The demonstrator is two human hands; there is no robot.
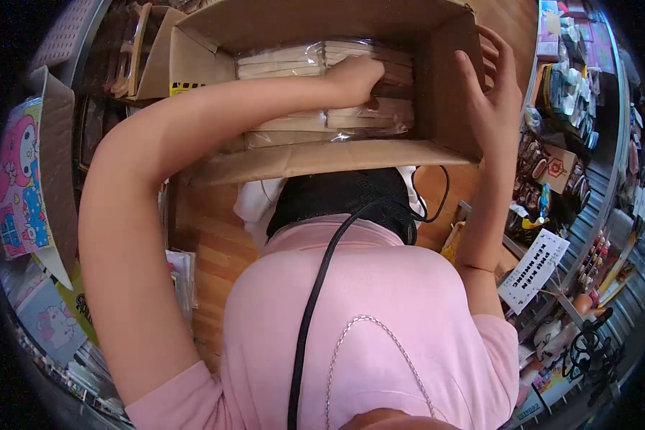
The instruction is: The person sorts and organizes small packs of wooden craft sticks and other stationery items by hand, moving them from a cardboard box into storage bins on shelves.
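Observation:
A cardboard box (279, 163) stands open in front of me. Inside lie several clear plastic packs of flat, pale wooden sticks (283, 68), arranged in rows. My left hand (355, 80) reaches over the box's left side and down among the packs. Its fingers are curled and closed, and their tips are hidden, so I cannot make out what they hold. With the thumb on the inner face and the fingers behind, my right hand (493, 97) grips the box's right wall.
Racks of packaged goods (570, 79) line the right side, with a white printed sign (534, 271) and tangled black cables (591, 351). At left are another open carton (154, 54) and colourful cartoon-printed packages (23, 179). A black cord (315, 287) runs down my pink shirt.

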